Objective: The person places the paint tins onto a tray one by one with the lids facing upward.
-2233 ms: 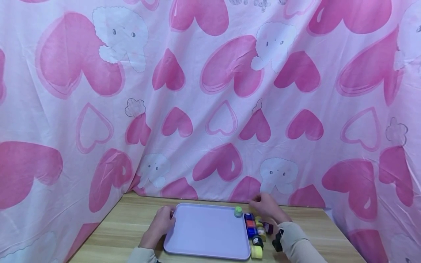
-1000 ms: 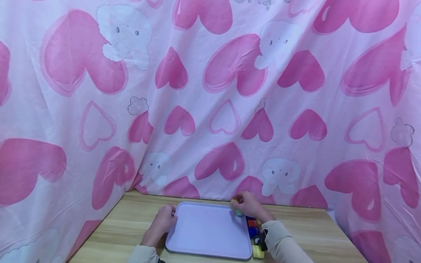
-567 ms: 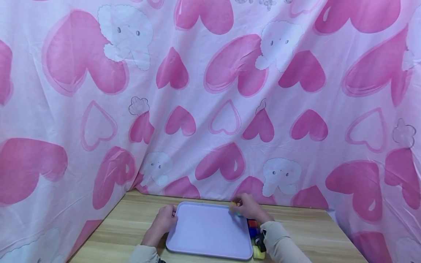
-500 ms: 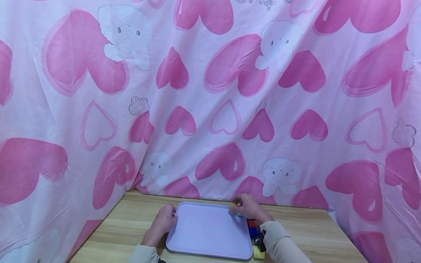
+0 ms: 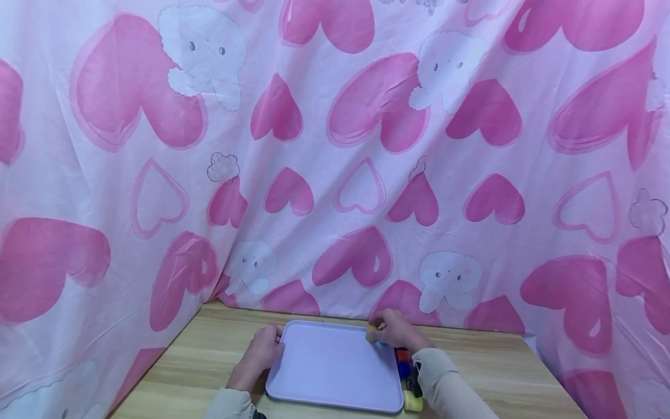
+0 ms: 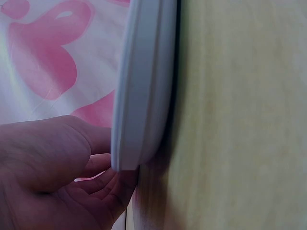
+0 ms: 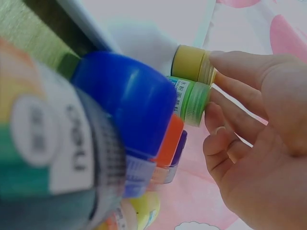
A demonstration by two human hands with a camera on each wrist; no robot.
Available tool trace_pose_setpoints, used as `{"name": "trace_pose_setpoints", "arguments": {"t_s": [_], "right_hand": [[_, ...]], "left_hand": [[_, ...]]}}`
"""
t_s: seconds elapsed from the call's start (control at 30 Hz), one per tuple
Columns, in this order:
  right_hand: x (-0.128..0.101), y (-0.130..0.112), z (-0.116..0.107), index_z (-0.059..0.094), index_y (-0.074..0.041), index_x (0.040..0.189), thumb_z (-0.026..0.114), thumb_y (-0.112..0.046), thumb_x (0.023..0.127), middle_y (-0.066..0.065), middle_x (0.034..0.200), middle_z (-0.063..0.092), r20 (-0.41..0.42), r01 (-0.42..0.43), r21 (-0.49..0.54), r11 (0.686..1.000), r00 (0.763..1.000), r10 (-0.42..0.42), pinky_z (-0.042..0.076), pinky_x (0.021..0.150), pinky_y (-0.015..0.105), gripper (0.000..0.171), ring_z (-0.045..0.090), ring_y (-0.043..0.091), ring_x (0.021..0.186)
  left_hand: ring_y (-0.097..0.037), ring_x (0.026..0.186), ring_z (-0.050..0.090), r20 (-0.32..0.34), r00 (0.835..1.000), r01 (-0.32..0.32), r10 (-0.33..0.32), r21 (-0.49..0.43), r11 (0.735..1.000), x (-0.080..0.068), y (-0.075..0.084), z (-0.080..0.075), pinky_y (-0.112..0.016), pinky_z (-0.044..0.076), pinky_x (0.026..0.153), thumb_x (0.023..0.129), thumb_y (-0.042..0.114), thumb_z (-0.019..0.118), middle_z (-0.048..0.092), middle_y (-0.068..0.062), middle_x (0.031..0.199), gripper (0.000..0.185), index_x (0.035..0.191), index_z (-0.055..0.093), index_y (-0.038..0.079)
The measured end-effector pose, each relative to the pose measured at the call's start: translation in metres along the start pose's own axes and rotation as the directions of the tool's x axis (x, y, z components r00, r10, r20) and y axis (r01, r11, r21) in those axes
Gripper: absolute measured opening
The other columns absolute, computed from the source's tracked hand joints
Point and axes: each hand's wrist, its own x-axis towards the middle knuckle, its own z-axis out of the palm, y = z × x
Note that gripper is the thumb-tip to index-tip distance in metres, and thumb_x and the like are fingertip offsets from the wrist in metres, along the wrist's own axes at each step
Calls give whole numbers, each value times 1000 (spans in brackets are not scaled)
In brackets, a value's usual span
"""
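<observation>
A pale lilac tray (image 5: 335,366) lies flat on the wooden table. My left hand (image 5: 262,352) holds its left side; in the left wrist view the hand's fingers reach under the rim. At the tray's far right corner my right hand (image 5: 395,330) pinches a small dark-yellow paint jar (image 7: 188,62) between thumb and fingers. That jar stands right beside a green paint jar (image 7: 192,98), which the right hand covers in the head view. The other fingers of the right hand are bent near the green jar's lid.
Along the tray's right side lie several paint jars: a blue jar (image 7: 129,96), an orange one (image 7: 170,141), a dark labelled jar (image 7: 53,139) close to the wrist camera, and a pale yellow jar (image 5: 413,401) near the front. A pink heart-patterned curtain (image 5: 356,192) hangs behind the table.
The right hand has come left from behind the jar row to the tray's far right corner, bringing the dark-yellow jar beside the green one. The left hand has stayed on the tray.
</observation>
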Motion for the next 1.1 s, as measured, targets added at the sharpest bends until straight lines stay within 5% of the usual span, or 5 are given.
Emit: {"name": "trace_pose_setpoints", "arguments": {"t_s": [0.53, 1.1], "right_hand": [[-8, 8, -14, 77, -4, 124, 78, -15, 100, 12, 116, 78, -20, 61, 30, 998, 998, -60, 64, 94, 55, 27, 72, 31, 107], [-30, 32, -44, 76, -9, 126, 77, -18, 101, 3, 113, 76, -9, -62, 70, 996, 998, 62, 66, 86, 43, 26, 69, 20, 101]], "left_hand": [[-22, 84, 63, -2, 1000, 7, -7, 8, 1000, 0, 0, -1, -38, 61, 75, 92, -6, 73, 66, -9, 90, 16, 108, 71, -8], [-22, 85, 63, 0, 1000, 15, -15, 12, 1000, 0, 0, 0, -40, 61, 77, 93, -5, 73, 66, -9, 91, 17, 109, 71, -8]]}}
